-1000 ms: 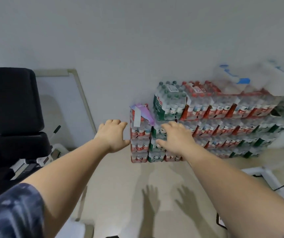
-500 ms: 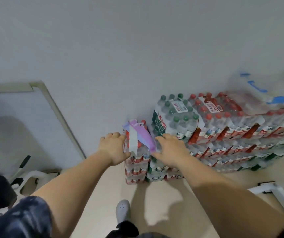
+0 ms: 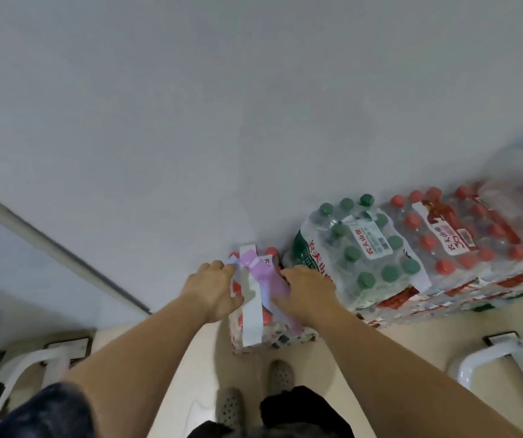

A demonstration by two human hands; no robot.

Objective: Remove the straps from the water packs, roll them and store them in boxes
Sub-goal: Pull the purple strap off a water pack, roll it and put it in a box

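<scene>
A low stack of shrink-wrapped water packs with red caps (image 3: 255, 335) stands against the wall. A white strap (image 3: 251, 314) and a purple strap (image 3: 269, 278) cross over its top. My left hand (image 3: 211, 287) rests on the left side of the top pack, fingers curled at the straps. My right hand (image 3: 309, 290) lies on the right side, fingers on the purple strap. Whether either hand grips a strap is unclear. To the right sit a green-capped pack (image 3: 358, 251) and a red-capped pack (image 3: 455, 235), each with a white label strap.
More packs are stacked in rows to the right along the white wall (image 3: 253, 105). A framed white board (image 3: 32, 257) leans at the left. White frame legs (image 3: 490, 358) stand at the right, others at the lower left. My grey shoes (image 3: 280, 376) are on the beige floor.
I have stepped closer and the view now looks down on the packs. Both hands moved from the stack's front onto the top pack at the straps.
</scene>
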